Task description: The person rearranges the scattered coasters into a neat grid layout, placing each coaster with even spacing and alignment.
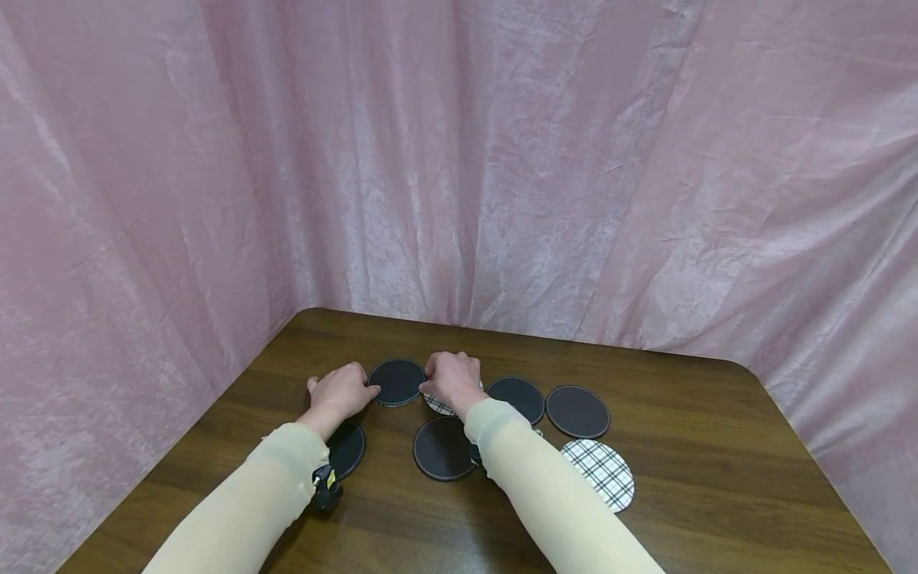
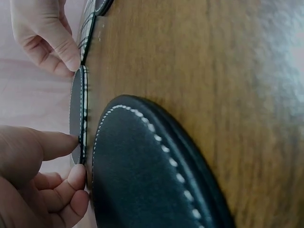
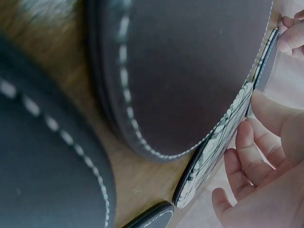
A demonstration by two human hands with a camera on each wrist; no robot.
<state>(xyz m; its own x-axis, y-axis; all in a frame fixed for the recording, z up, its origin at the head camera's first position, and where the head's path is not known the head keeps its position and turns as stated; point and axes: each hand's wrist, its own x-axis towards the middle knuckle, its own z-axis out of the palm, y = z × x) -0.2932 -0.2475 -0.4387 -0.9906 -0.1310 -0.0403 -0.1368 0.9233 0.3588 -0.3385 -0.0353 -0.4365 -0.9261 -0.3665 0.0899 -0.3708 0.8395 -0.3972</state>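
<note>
- A person's left hand (image 1: 343, 392) and right hand (image 1: 452, 381) flank a round dark coaster (image 1: 397, 382) near the far edge of a wooden table (image 1: 717, 494); curled fingertips (image 2: 71, 61) pinch its rim from both sides.
- A plaid coaster (image 1: 439, 406) lies under the right hand.
- Other dark, white-stitched coasters (image 1: 577, 411) and a second plaid one (image 1: 601, 473) lie nearby.
- No writing is legible.
- Pink curtain (image 1: 502, 159) behind.
</note>
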